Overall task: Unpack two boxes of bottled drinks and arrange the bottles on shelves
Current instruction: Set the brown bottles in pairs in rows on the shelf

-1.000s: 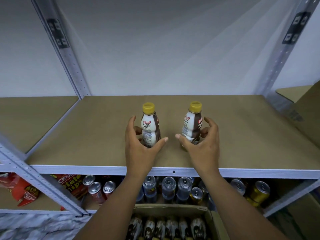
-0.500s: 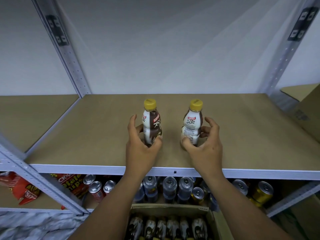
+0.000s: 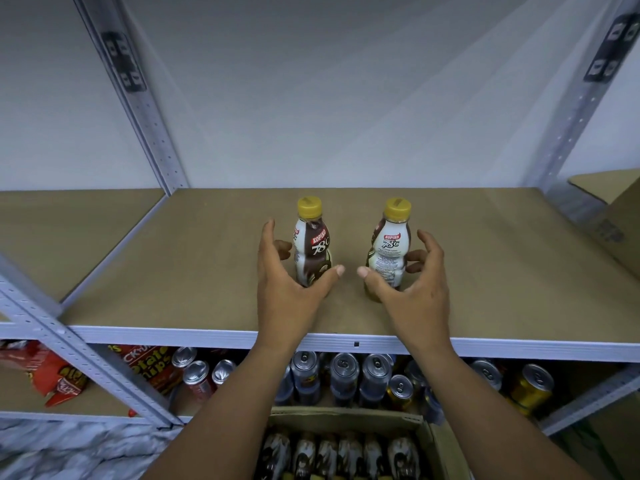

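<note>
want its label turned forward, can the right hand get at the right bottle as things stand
Probably yes: the right hand is cupped loosely around the right bottle, thumb in front, fingers behind, nothing between them.

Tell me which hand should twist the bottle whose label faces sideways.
Left. The left hand curves around that left bottle, fingers behind it, thumb in front. The right hand flanks the right bottle, whose label faces forward.

It looked like a shop stockroom. Bare metal racking (image 3: 145, 109) held drink cans (image 3: 343, 372) and crisp bags (image 3: 149, 367), above an opened carton (image 3: 346, 415) of bottles (image 3: 332, 455).
</note>
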A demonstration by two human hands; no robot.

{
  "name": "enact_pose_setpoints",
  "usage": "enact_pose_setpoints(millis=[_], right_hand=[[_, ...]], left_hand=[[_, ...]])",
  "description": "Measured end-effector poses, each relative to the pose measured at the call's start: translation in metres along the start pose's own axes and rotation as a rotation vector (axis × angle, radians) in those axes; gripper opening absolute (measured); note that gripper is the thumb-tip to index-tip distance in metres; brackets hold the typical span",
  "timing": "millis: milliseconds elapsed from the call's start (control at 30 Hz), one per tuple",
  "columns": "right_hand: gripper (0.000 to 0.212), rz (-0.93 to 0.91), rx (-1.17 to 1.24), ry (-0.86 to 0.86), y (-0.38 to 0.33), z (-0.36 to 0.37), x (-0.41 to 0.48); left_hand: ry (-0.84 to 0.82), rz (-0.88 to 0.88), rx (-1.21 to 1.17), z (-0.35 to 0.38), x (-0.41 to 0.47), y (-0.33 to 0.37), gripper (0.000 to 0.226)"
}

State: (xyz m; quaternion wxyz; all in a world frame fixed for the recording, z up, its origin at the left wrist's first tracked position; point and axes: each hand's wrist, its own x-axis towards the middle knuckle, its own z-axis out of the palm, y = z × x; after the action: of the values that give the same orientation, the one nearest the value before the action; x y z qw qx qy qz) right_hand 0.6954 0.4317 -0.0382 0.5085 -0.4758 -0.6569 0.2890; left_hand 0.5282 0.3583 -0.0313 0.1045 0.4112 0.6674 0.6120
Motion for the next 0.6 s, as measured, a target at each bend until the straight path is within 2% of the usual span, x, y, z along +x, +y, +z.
enact_pose_setpoints(millis=[267, 600], right_hand=[[0.097, -0.006, -0.033, -0.003, 0.0039, 0.0023, 0.0022], [0.089, -0.007, -0.027, -0.041, 0.0046, 0.0018, 0.0011]], left_hand=[[0.02, 0.004, 0.042, 0.0059, 0.0009, -0.0047, 0.112], [-0.038, -0.025, -0.016, 0.0054, 0.0005, -0.0049, 0.104]])
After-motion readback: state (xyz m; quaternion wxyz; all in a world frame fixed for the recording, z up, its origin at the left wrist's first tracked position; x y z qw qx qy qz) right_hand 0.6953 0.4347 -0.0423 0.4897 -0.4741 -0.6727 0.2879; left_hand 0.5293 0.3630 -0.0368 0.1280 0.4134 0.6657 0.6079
